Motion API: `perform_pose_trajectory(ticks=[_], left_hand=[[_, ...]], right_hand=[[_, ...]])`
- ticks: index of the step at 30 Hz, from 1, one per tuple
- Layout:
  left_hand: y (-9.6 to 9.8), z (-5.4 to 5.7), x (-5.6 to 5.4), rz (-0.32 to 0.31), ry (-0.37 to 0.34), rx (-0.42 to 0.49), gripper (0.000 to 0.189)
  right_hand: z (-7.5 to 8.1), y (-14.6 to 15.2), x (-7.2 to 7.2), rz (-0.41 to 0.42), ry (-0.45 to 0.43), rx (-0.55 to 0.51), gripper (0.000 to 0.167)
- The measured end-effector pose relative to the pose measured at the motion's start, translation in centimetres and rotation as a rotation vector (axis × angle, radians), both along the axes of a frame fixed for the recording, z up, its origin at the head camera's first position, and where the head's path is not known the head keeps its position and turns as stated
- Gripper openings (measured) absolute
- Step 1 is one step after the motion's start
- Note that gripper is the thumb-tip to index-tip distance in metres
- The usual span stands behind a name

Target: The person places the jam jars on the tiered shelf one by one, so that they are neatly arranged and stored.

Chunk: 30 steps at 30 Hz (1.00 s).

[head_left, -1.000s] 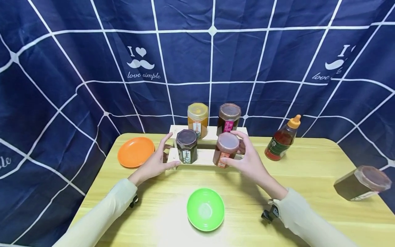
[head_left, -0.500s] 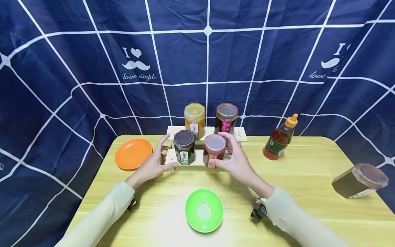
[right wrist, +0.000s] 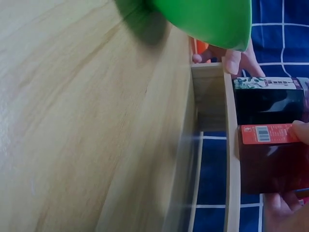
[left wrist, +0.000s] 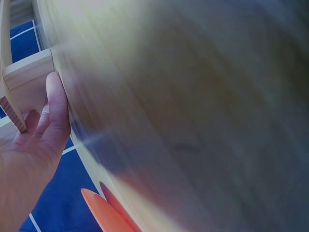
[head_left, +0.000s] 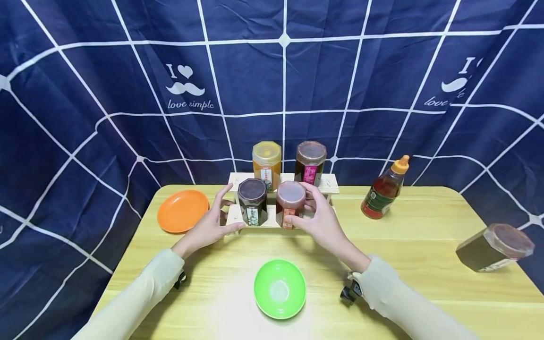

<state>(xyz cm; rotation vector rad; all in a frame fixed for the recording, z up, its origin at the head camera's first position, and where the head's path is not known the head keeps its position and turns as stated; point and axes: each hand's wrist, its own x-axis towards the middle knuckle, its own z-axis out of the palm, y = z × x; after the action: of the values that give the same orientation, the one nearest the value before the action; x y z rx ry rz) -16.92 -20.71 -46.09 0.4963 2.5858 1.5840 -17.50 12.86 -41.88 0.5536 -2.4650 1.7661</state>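
Observation:
A two-step wooden rack (head_left: 272, 219) stands at the back of the table. My left hand (head_left: 212, 225) grips its left end, thumb at the front edge and fingers round behind, as the left wrist view shows on the wood (left wrist: 30, 72). On the lower step, my right hand (head_left: 324, 222) holds a reddish-brown jar (head_left: 280, 208) with an orange label, thumb in front and fingers at its far side. In the right wrist view this jar (right wrist: 270, 166) is upright on the step. Beside it on the left is a dark jar (head_left: 252, 200) with a whitish label.
A yellow jar (head_left: 267, 160) and a dark jar with a pink label (head_left: 311, 160) occupy the upper step. An orange plate (head_left: 182, 211) lies left, a green bowl (head_left: 280, 289) in front. Rightward are a squeeze bottle (head_left: 384, 191) and another brown jar (head_left: 488, 250).
My right hand has moved left along the lower step with the reddish-brown jar, narrowing the gap to the dark jar. The left hand keeps its place on the rack; the head view shifted slightly.

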Motion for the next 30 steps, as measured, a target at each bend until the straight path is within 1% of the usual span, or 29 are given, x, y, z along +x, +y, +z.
perform_pose_trajectory(ticks=[3, 8, 14, 21, 26, 30], left_hand=[[-0.02, 0.01, -0.03, 0.007, -0.012, 0.011, 0.117], [-0.06, 0.05, 0.01, 0.007, -0.012, 0.006, 0.116], [0.01, 0.09, 0.1, -0.004, 0.005, -0.002, 0.113], [0.07, 0.18, 0.2, 0.006, 0.003, -0.013, 0.113], [0.08, 0.19, 0.19, 0.007, -0.005, -0.011, 0.114], [0.09, 0.17, 0.13, 0.005, -0.002, -0.013, 0.114]], right_hand=[[-0.05, -0.11, -0.06, -0.007, -0.004, 0.007, 0.091], [-0.25, -0.22, -0.02, -0.028, -0.013, 0.031, 0.091], [-0.4, -0.24, 0.24, -0.033, -0.028, 0.04, 0.092], [-0.44, -0.13, 0.13, -0.023, -0.064, 0.017, 0.093], [-0.32, 0.09, 0.42, -0.012, -0.099, 0.019, 0.091], [-0.47, 0.3, 0.67, 0.012, -0.094, 0.005, 0.087]])
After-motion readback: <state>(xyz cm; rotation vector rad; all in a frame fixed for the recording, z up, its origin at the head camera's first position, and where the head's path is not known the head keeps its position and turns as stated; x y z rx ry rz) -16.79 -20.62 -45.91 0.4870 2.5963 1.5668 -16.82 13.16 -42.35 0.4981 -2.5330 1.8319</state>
